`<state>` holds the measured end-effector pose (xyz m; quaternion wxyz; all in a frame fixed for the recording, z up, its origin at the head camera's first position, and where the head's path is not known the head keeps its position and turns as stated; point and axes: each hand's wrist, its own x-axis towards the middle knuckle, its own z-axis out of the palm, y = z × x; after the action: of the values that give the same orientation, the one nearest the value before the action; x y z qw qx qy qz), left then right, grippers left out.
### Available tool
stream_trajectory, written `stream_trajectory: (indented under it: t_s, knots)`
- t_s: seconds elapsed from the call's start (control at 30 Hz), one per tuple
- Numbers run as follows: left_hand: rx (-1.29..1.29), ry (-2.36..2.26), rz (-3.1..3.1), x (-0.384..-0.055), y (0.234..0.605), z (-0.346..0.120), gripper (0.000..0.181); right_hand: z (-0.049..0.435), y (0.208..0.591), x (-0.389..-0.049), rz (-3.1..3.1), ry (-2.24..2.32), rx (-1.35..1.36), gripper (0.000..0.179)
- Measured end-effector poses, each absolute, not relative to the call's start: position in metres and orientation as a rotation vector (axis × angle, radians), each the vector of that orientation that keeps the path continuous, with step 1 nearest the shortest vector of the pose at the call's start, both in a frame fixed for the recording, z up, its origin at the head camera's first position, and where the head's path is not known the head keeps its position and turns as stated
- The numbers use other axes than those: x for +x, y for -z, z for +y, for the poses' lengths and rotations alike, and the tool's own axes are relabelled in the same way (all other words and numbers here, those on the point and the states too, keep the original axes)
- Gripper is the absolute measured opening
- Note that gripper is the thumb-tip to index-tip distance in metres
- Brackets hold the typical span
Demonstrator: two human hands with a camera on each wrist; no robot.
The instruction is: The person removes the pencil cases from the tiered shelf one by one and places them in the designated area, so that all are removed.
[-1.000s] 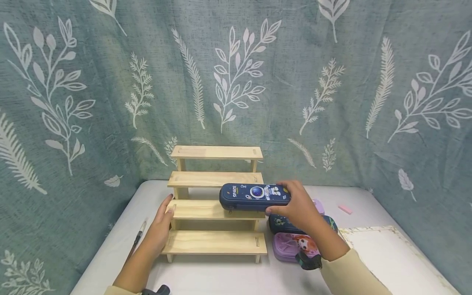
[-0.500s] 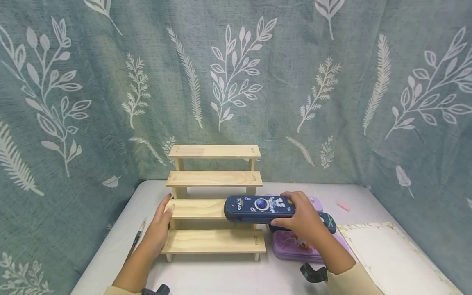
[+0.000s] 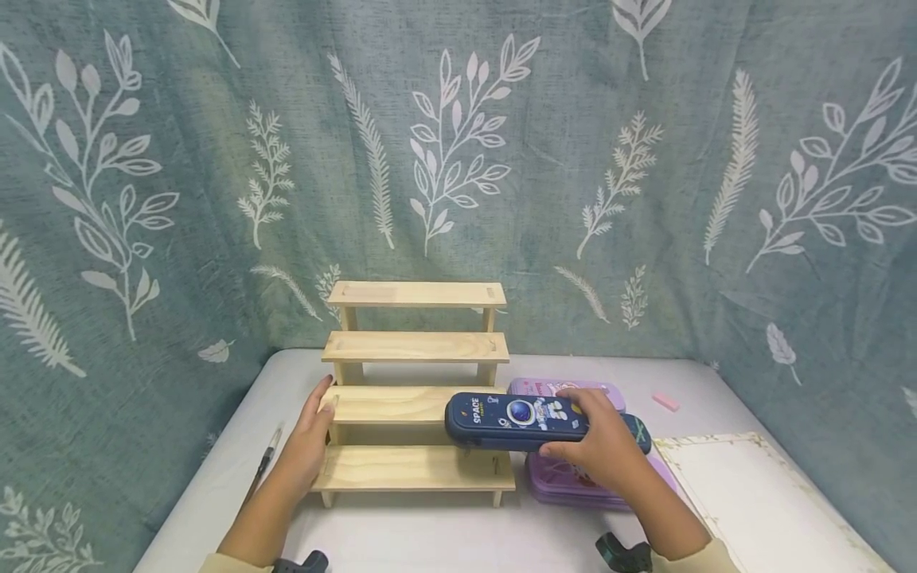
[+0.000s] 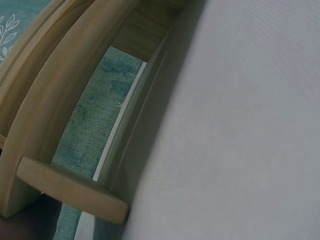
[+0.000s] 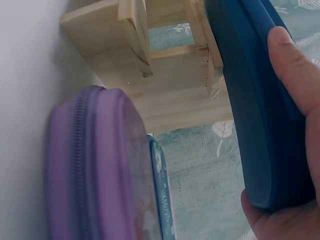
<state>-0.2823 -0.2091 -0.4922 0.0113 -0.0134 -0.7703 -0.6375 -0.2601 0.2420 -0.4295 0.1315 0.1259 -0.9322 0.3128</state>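
My right hand (image 3: 605, 438) holds a navy pencil case (image 3: 494, 436) with "SPACE" lettering and an astronaut print by its right end, thumb on the near side. The case is level and overlaps the right end of the wooden step stand (image 3: 401, 469) in the head view. In the right wrist view, the thumb presses along the side of the navy case (image 5: 265, 125). My left hand (image 3: 308, 446) grips the left end of the stand's second step from the bottom. The left wrist view shows the stand (image 4: 65, 90) from below, the hand mostly out of frame.
Right of the stand lie a purple pencil case (image 3: 555, 485), a dark blue one (image 3: 637, 434) partly hidden by my hand, and another purple one (image 3: 523, 387) behind. Farther right are a pink eraser-like block (image 3: 666, 402) and a white bordered sheet (image 3: 759, 485). A brush (image 3: 263, 465) lies left.
My right hand has brought the navy pencil case down, toward me and slightly right, off the second step's front. The rear purple case shows more. My left hand stays at the stand.
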Motion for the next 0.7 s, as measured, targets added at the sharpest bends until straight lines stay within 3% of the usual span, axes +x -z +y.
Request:
stream_trajectory:
  t_s: [0.7]
  knots:
    - [0.002, 1.948, -2.452, -0.283, 0.491, -0.207, 0.055, 0.277, 0.456, -0.226, -2.694, -0.987, 0.317, 0.098]
